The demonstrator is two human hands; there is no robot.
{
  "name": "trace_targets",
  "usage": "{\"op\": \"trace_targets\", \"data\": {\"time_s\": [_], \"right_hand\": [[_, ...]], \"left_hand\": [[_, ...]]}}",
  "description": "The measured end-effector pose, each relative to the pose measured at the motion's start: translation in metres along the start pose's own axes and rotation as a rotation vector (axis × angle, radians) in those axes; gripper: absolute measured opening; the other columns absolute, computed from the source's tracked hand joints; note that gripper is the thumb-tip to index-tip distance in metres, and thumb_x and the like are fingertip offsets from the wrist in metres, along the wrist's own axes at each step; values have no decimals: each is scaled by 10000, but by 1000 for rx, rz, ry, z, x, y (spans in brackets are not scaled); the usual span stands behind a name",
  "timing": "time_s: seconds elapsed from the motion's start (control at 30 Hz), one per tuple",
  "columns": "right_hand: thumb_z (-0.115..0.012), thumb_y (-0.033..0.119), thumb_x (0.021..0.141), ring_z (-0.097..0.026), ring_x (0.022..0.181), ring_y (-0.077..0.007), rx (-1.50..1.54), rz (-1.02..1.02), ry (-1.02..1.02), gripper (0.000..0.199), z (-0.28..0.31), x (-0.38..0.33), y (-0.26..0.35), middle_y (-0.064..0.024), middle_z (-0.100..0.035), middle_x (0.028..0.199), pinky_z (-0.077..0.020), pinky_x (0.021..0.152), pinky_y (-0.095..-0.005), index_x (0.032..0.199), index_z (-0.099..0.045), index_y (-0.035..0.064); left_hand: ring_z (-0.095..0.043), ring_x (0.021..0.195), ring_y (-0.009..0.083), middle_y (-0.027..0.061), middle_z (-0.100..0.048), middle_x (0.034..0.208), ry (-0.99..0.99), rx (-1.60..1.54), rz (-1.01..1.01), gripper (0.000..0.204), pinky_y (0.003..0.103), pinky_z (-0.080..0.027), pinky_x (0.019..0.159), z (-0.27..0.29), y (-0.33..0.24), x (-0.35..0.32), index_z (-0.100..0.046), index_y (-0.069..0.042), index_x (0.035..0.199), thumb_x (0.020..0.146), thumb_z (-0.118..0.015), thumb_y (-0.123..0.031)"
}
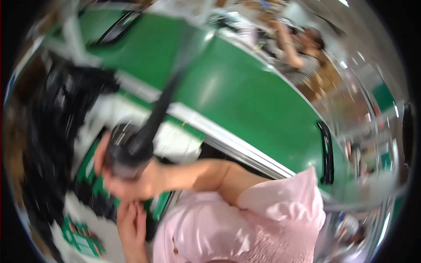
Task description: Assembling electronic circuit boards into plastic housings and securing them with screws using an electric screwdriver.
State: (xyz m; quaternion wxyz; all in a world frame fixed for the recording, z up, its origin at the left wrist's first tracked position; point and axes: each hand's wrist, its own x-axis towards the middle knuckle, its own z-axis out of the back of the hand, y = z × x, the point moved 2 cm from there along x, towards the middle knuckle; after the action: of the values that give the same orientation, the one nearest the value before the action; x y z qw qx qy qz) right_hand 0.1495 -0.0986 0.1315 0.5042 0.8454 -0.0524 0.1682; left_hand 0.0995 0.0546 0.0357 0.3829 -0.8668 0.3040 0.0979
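My right hand (136,184) reaches across from the right and is closed around a black, rounded tool (127,147). A long dark shaft or hose rises from this tool toward the upper right. Motion blur hides its exact kind. Just below is my left hand (130,221), its visible fingers stretched out side by side and nothing seen in them. Its fingertips lie close to the right hand and are partly hidden. Under and around both hands are green pieces (160,206) and dark, crumpled material (96,201).
Beyond the hands runs a green conveyor-like surface (245,101) with a pale metal edge. Glossy black curved parts (326,153) lie on it. Black plastic sheeting (52,140) hangs at left. A green piece with red parts (81,239) lies lower left. Another person (298,61) works across the belt.
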Motion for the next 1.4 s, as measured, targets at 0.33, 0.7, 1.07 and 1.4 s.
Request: {"op": "trace_targets", "data": {"time_s": [0.33, 0.7, 1.07, 1.4], "right_hand": [[-484, 49, 711, -369, 437, -129, 55, 79, 183, 256, -15, 31, -35, -51, -406, 555, -363, 449, -290, 956, -421, 6], [-485, -20, 687, -424, 442, -132, -67, 4, 152, 227, -19, 32, -60, -71, -465, 569, -390, 447, -267, 905, -428, -45], [-432, -1, 666, -351, 430, -132, -385, -11, 318, 156, -33, 43, -66, -66, -395, 528, -354, 449, -273, 819, -403, 8], [-592, 5, 719, -463, 536, -157, -53, 13, 198, 260, -13, 29, -1, -67, -470, 634, -394, 522, -291, 903, -408, 8]], "left_hand": [[-530, 662, 74, 20, -561, 776, 180, -124, 256, 128, 178, -457, 624, -12, -9, 7, -557, -23, 860, 821, -594, -139], [-525, 670, 68, 35, -566, 782, 108, -162, 183, 131, 183, -459, 631, 2, -5, 13, -559, -17, 878, 809, -606, -118], [-526, 718, 75, 26, -551, 829, 118, -138, 105, 157, 187, -452, 665, 8, -2, 22, -549, -13, 925, 810, -600, -107], [-507, 701, 102, 38, -536, 814, 28, -330, 115, 105, 192, -442, 635, 15, -6, 25, -504, -11, 950, 873, -488, -80]]}}
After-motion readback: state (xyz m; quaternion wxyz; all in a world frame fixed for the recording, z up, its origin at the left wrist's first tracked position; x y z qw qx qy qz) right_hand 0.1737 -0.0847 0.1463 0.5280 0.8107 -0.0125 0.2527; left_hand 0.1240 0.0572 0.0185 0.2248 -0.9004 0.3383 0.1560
